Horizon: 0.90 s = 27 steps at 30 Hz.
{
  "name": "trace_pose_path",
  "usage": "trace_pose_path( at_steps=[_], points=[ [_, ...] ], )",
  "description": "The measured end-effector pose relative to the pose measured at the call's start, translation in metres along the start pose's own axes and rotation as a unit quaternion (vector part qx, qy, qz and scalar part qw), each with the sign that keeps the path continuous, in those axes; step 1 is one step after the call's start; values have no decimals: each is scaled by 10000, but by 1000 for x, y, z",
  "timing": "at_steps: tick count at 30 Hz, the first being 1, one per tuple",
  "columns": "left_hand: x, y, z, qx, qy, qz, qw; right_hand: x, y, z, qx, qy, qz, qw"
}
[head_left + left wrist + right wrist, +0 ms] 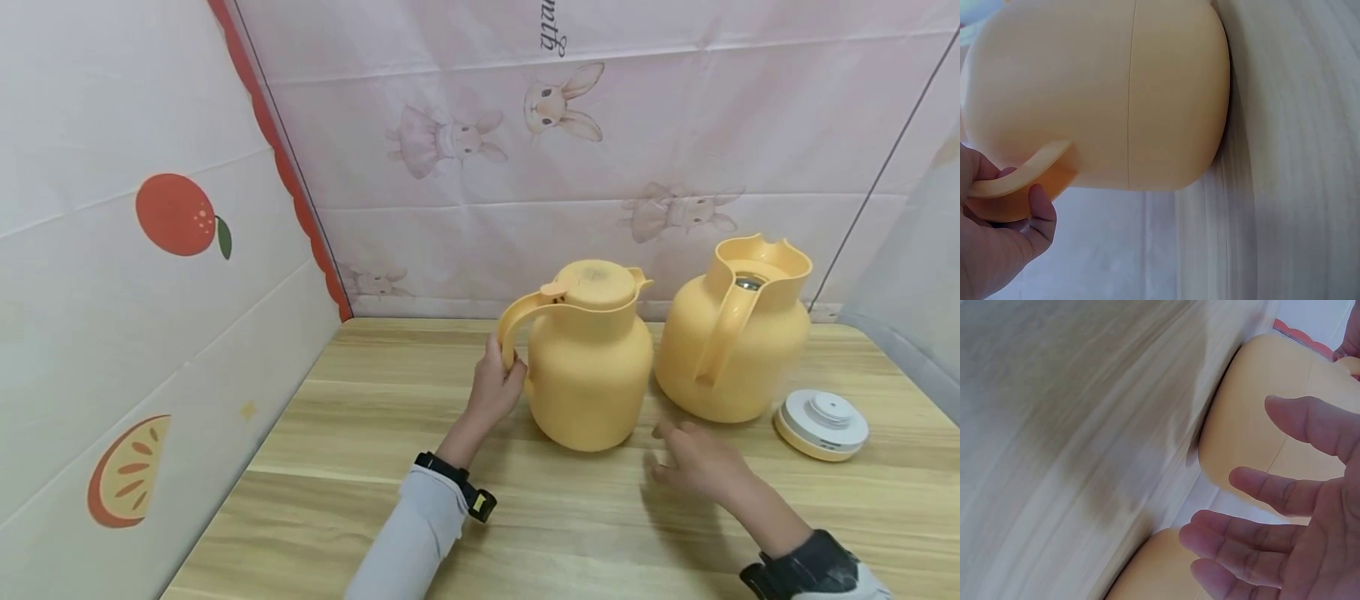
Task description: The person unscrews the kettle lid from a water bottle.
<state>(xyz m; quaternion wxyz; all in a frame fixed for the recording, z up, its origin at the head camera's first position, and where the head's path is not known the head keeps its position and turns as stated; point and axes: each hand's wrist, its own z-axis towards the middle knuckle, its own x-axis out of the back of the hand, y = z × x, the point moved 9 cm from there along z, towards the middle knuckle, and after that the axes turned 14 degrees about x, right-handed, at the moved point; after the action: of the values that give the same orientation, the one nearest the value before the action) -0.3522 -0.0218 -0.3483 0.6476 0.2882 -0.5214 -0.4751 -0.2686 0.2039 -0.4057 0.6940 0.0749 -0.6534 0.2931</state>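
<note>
A yellow thermos jug (588, 375) with its lid on stands upright on the wooden table. My left hand (495, 383) grips its handle (517, 321) from the left; in the left wrist view the fingers and thumb curl round the handle (1029, 172). To the right stands a second yellow thermos jug (690, 358), its top uncovered and a shiny inner neck showing. My right hand (701, 462) hovers over the table in front of the two jugs, holding nothing. In the right wrist view its fingers (1254, 487) are spread and relaxed, apart from the jugs.
A round white and yellow lid (822, 423) lies on the table (360, 500) to the right of the uncovered jug. Behind the table hangs a pink rabbit-print sheet (465, 233). A white fruit-print sheet (90, 317) closes off the left side.
</note>
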Motion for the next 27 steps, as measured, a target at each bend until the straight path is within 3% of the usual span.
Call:
trace_pose_path(
  at_steps=[17, 27],
  points=[
    [4, 9, -24, -354, -222, -78, 9991, 3, 15, -12, -80, -19, -7, 10000],
    [8, 11, -39, -314, -302, -105, 9990, 3, 25, -20, -211, -136, 18, 9997]
  ],
)
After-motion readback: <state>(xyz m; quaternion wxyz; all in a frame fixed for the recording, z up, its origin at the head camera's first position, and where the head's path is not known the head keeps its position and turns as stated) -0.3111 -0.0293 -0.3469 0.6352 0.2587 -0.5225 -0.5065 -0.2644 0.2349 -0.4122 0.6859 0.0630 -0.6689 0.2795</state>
